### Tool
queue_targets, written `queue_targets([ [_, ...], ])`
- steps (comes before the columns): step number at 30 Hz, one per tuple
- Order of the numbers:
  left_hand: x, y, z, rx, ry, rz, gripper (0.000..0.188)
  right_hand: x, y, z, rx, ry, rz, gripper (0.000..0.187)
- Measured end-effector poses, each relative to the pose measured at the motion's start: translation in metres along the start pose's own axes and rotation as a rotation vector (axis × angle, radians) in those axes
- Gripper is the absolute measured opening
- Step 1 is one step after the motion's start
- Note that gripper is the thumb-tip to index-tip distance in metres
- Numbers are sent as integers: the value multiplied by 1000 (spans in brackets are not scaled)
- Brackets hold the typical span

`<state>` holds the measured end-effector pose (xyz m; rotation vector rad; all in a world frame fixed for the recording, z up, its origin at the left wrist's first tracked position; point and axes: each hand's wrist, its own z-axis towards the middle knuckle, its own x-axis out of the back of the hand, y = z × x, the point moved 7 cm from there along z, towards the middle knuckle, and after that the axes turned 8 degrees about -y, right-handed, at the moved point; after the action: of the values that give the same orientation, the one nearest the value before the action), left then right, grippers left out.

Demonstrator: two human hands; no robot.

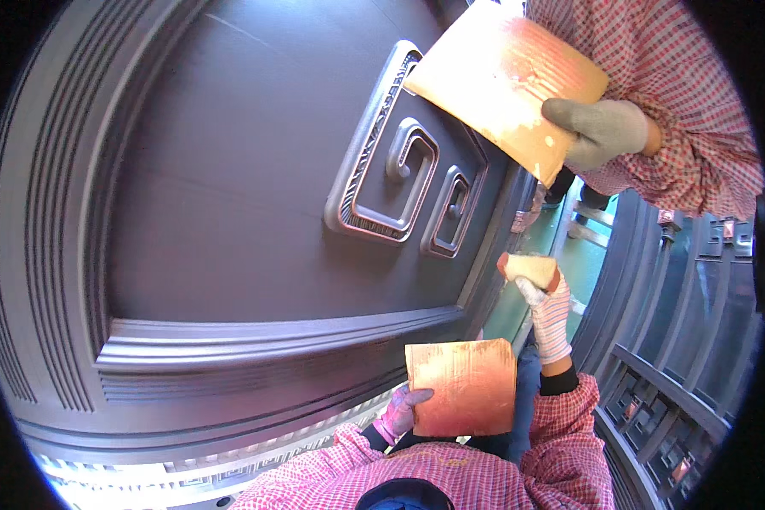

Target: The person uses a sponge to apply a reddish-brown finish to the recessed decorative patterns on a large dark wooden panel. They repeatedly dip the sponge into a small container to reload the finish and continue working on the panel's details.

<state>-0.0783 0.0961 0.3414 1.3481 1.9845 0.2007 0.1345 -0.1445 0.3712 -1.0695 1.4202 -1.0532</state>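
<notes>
My left hand (398, 415), in a pink-purple glove, grips the left edge of a flat cardboard piece (465, 388) in front of my body. Orange-copper colour covers much of the cardboard's face. To its upper right, my right hand (549, 319) wears a white striped glove. Its fingers are closed on a cream sponge-like block (531, 270) with reddish-brown ends, held apart from the cardboard. Left of both hands is a large dark grey panel (246, 187) bearing raised, angular scroll ornaments (381, 228) with a silvery sheen.
At the upper right, a co-worker's grey-gloved hand (599, 132) holds a larger copper-smeared cardboard (501, 76) over the panel's edge. A dark metal railing (671, 382) stands at the right. Between panel and railing runs a green floor (510, 310). Ridged moulding (272, 336) borders the panel.
</notes>
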Motion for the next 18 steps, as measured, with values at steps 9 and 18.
queue_targets([
  [9,-20,11,-18,-123,-132,-85,50,27,-71,-68,18,-48,-197,36],
  [18,-77,58,-56,-348,-214,-92,47,28,-154,-125,74,-63,-447,47],
])
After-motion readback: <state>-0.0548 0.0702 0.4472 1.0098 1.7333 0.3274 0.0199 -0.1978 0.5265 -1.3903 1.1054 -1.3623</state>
